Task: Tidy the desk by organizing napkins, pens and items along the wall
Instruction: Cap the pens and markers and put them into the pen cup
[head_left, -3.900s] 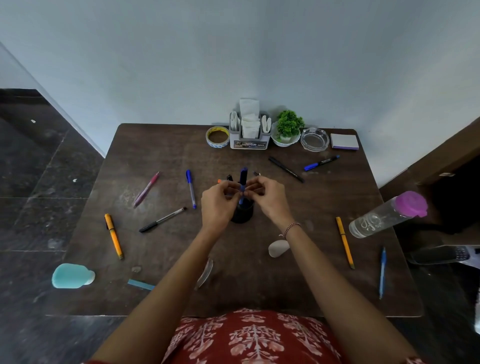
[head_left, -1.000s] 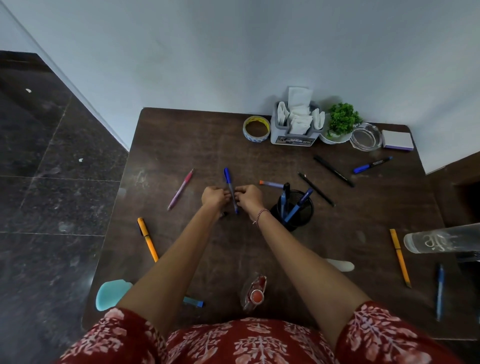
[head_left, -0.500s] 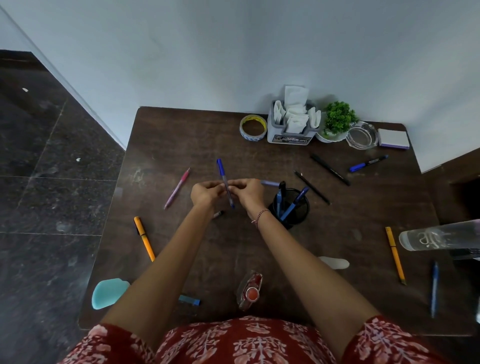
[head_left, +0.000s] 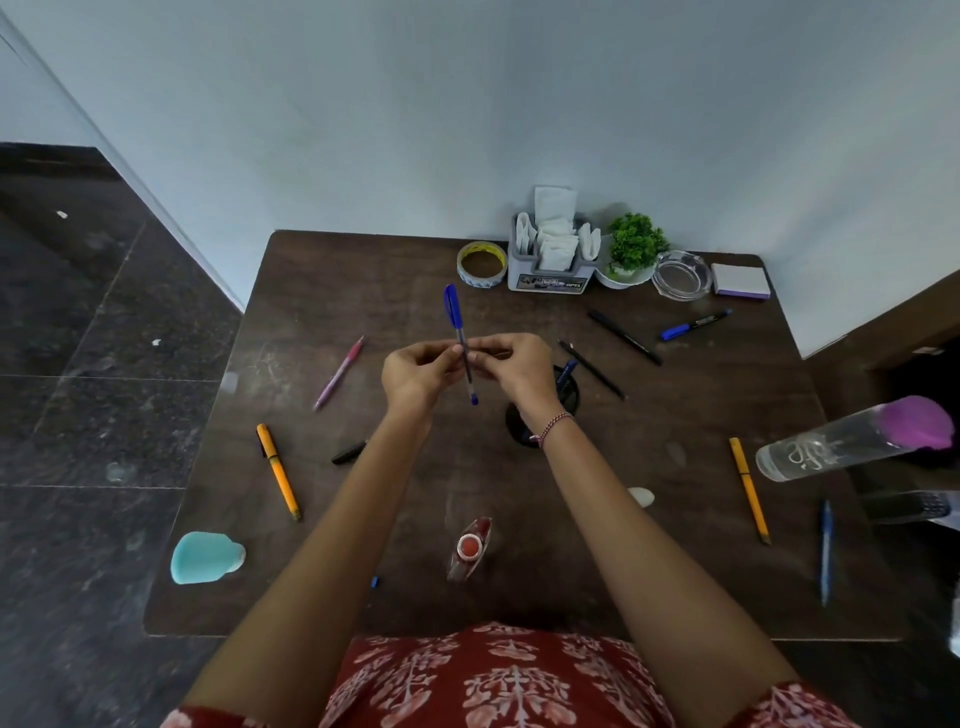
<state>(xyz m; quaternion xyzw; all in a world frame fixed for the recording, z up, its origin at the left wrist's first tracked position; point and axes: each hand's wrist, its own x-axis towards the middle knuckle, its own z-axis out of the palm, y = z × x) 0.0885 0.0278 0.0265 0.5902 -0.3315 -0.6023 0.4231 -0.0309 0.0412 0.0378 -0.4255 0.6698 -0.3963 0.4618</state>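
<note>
The left hand (head_left: 415, 371) and right hand (head_left: 519, 366) each pinched the blue pen (head_left: 456, 317) at its middle, over the middle of the desk (head_left: 363, 260). I think it needed a straight, slow drop into the black cup (head_left: 571, 389) just right.

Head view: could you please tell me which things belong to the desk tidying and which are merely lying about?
Job in hand: blue pen, pinched by left hand and right hand; pen cup; pink pen; orange pen near the left edge; napkin holder.
Lying about: water bottle; teal object; red-capped bottle.
</note>
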